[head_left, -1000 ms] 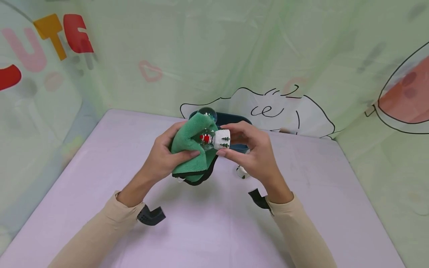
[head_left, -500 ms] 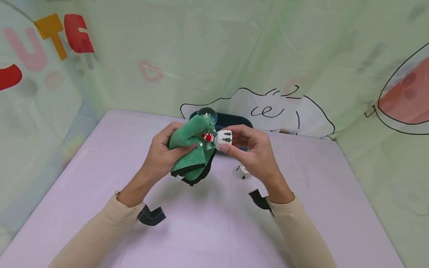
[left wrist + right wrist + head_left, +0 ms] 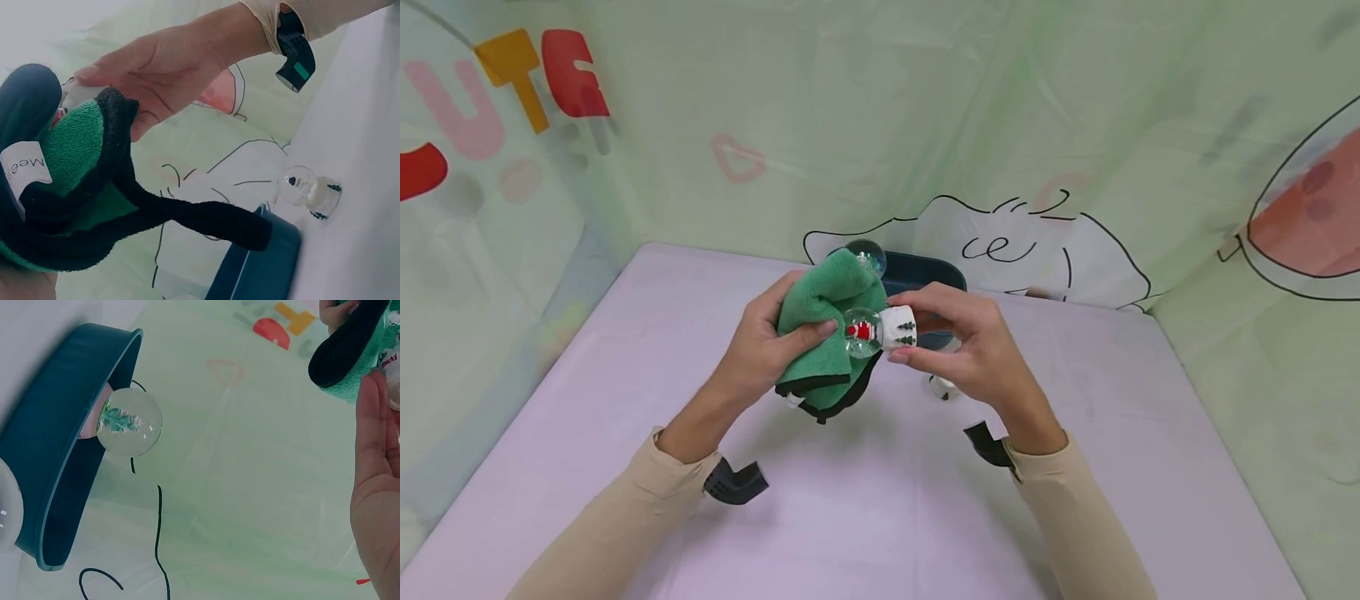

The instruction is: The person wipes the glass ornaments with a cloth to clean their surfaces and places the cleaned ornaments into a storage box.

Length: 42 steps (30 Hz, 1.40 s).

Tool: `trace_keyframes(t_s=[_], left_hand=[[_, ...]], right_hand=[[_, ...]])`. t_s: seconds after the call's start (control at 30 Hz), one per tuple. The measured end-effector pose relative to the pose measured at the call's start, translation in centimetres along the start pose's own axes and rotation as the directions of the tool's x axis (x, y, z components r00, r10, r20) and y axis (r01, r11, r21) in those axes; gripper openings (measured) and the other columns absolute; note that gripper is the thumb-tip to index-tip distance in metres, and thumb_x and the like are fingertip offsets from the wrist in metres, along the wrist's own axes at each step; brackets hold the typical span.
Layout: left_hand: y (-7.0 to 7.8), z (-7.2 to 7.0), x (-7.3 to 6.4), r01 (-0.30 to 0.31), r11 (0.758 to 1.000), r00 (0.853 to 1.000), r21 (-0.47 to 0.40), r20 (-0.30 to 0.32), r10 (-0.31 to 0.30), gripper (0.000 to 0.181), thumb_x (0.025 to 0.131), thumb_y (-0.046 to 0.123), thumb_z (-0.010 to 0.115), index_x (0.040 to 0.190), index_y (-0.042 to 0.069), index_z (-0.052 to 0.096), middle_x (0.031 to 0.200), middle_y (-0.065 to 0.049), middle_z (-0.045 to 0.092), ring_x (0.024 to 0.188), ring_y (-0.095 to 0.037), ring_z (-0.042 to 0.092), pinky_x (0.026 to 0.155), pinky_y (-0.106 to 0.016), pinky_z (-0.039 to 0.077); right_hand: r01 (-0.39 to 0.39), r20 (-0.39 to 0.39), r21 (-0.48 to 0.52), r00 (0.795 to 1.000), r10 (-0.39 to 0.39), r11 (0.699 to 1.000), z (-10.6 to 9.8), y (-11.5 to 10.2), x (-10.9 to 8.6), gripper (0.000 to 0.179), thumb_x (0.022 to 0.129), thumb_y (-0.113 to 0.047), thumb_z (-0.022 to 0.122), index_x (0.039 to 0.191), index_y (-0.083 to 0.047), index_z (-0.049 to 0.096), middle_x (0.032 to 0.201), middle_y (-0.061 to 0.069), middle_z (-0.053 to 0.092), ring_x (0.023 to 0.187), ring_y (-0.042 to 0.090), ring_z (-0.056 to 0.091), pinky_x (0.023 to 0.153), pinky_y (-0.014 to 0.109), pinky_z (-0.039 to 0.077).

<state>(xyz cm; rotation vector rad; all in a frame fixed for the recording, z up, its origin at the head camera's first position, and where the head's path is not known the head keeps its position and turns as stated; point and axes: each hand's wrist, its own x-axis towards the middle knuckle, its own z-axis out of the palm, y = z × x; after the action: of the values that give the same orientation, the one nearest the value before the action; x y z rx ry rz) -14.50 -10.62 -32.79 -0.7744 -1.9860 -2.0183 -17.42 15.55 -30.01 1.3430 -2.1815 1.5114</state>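
My left hand (image 3: pixel 767 342) grips a folded green cloth (image 3: pixel 820 304) with black edging and a white tag. My right hand (image 3: pixel 966 337) holds a small snow globe (image 3: pixel 898 327) by its white base, which has green trees on it. The globe lies sideways, its clear ball toward the cloth, with a red figure inside. The cloth sits behind and beside the ball, and my left thumb reaches close to the glass. In the left wrist view, the cloth (image 3: pixel 75 144) covers most of the globe.
Behind the hands stands a dark blue bin (image 3: pixel 925 271). Another snow globe (image 3: pixel 129 422) with a pink base stands in it, its ball above the rim. A further white-based snow globe (image 3: pixel 309 190) stands on the table, partly hidden by my right hand in the head view.
The held snow globe has dipped, then turned so its ball shows more fully in front of the cloth. The cloth's lower edge has shifted slightly left and down.
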Motion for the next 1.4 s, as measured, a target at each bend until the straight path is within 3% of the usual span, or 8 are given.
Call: trace_keyframes(t_s=[0.23,0.63,0.83,1.03,1.13,1.23,1.3,1.4], left_hand=[[0.2,-0.2,0.0,0.088,0.993,0.989,-0.074,0.127,-0.078,0.055,0.098,0.014,0.064,0.148,0.005,0.045,0.14,-0.011,0.055,0.124,-0.026,0.055,0.1,-0.034,0.049],[0.3,-0.4,0.0,0.009,0.997,0.981,-0.073,0.193,0.006,0.059,0.099,0.017,0.063,0.15,0.0,0.038,0.142,-0.014,0.051,0.125,-0.026,0.052,0.104,-0.034,0.046],[0.1,0.1,0.1,-0.028,0.998,0.971,-0.048,0.237,0.039,0.059,0.099,0.024,0.067,0.149,0.006,0.039,0.135,-0.011,0.053,0.111,-0.026,0.055,0.092,-0.033,0.05],[0.5,0.3,0.0,0.015,1.0,0.968,0.025,0.251,-0.021,0.069,0.099,0.033,0.065,0.157,0.016,0.03,0.144,-0.008,0.047,0.116,-0.027,0.054,0.095,-0.034,0.05],[0.9,0.2,0.0,0.045,0.999,0.968,0.011,0.246,-0.046,0.069,0.103,0.026,0.052,0.162,0.017,0.019,0.157,-0.007,0.034,0.132,-0.024,0.045,0.103,-0.033,0.045],[1.0,0.3,0.0,0.036,0.998,0.975,-0.047,0.221,-0.025,0.07,0.101,0.012,0.045,0.164,0.017,0.013,0.162,-0.008,0.028,0.139,-0.026,0.038,0.106,-0.033,0.042],[1.0,0.4,0.0,0.018,0.997,0.98,-0.068,0.2,-0.003,0.07,0.102,0.006,0.048,0.164,0.018,0.016,0.16,-0.008,0.032,0.137,-0.027,0.041,0.106,-0.034,0.044],[0.7,0.6,0.0,-0.011,0.999,0.986,-0.035,0.165,0.017,0.076,0.098,0.002,0.063,0.161,0.02,0.024,0.15,-0.007,0.043,0.128,-0.028,0.049,0.102,-0.035,0.048]], right_hand=[[0.09,0.021,-0.014,0.996,-0.09,0.996,0.2,0.1,0.0,0.054,0.072,-0.005,0.092,0.122,-0.001,0.07,0.107,0.006,0.069,0.093,0.019,0.07,0.085,0.037,0.06],[0.14,-0.037,-0.095,0.989,-0.144,0.986,0.9,0.0,0.2,0.054,0.081,-0.033,0.086,0.121,0.0,0.07,0.104,0.007,0.068,0.092,0.017,0.068,0.081,0.033,0.06],[0.114,-0.095,-0.138,0.987,-0.128,0.984,1.5,0.1,0.3,0.054,0.076,-0.019,0.09,0.122,0.0,0.07,0.105,0.007,0.068,0.089,0.017,0.069,0.078,0.033,0.061],[0.093,-0.158,-0.195,0.98,-0.125,0.976,2.1,-0.2,0.4,0.06,0.067,-0.002,0.093,0.122,0.0,0.069,0.106,0.008,0.068,0.092,0.017,0.069,0.081,0.031,0.06],[0.064,-0.209,-0.204,0.972,-0.108,0.977,2.2,-0.3,0.5,0.061,0.067,0.001,0.092,0.123,-0.001,0.069,0.106,0.007,0.068,0.093,0.017,0.069,0.08,0.032,0.06],[0.031,-0.262,-0.189,0.962,-0.08,0.981,2.2,-0.4,0.6,0.06,0.068,0.005,0.091,0.124,-0.002,0.068,0.105,0.007,0.068,0.093,0.018,0.069,0.08,0.032,0.06],[0.016,-0.282,-0.17,0.957,-0.064,0.985,2.2,-0.4,0.6,0.06,0.069,0.006,0.09,0.124,-0.001,0.068,0.105,0.008,0.069,0.093,0.018,0.069,0.08,0.031,0.06],[-0.001,-0.281,-0.127,0.959,-0.035,0.992,2.2,-0.4,0.6,0.056,0.072,0.008,0.087,0.124,0.0,0.068,0.105,0.008,0.069,0.093,0.019,0.069,0.081,0.032,0.06]])
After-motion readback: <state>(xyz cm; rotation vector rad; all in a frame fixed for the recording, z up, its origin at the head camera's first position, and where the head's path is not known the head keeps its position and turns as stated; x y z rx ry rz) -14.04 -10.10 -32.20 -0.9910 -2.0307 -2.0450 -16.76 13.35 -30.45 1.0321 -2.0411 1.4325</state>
